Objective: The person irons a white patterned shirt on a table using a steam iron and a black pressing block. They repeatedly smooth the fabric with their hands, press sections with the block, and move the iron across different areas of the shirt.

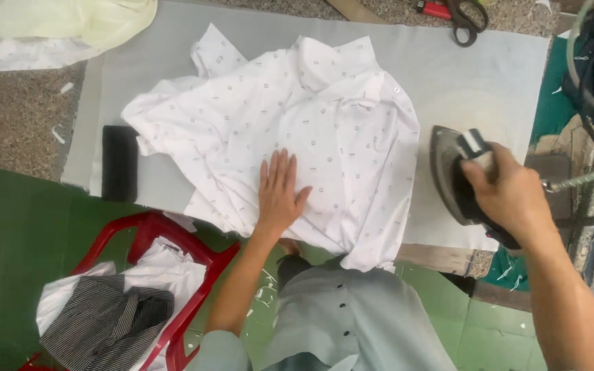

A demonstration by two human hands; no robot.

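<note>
On the grey ironing pad (489,75), your left hand (280,196) lies flat, fingers spread, palm down on the white patterned shirt (324,117), pinning the near hem area. Your right hand (507,192) is wrapped tight round the handle of the iron (452,172), which sits on the bare pad just off the shirt's right edge, close to it; whether it touches, I can't tell. So the shirt lies left of the iron, and your left hand is the one already on it. The shirt's long axis runs roughly away from you, collar far, hem hanging over the near edge by your body. Iron's nose points away from you, about parallel to that axis.

Further out: black block (119,163) at the pad's left end, scissors (467,19) at the far edge, red plastic chair (173,275) with a striped garment (104,323) below left.
</note>
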